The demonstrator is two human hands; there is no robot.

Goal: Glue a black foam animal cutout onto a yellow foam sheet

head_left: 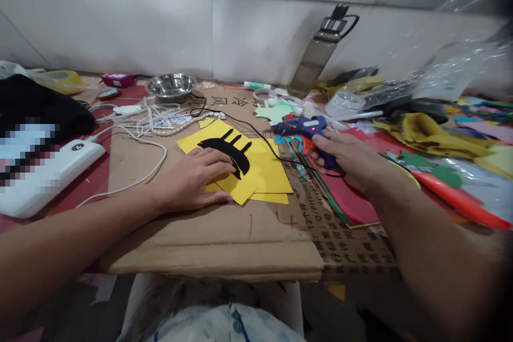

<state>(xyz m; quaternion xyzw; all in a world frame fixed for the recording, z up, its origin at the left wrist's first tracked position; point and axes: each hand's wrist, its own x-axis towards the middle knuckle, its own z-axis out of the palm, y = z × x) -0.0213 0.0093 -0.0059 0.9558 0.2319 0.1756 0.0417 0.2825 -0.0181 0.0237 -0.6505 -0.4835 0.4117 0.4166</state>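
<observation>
Pale patterned cloth [264, 326] is seen before yellow paper sheets [270, 175], whose black curved cut-out [222, 152] is touched by unclenched left hand [202, 173]. Rightward, blue plastic glue gun [308, 125] is gripped by right hand [340, 157]; sheets could be dragged if its black cord [278, 157] is pulled.

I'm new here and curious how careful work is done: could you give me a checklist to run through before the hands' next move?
1. Left hand on the black cutout: ok, its fingers lie over it.
2. Black cutout on the yellow paper: ok.
3. Glue gun held in the right hand: ok.
4. Nozzle apart from the left hand: ok.
5. Black cord clear of the yellow paper: not ok, it crosses the paper's right side.
6. Glue gun hot: cannot tell, though a small red light shows on it.
</observation>
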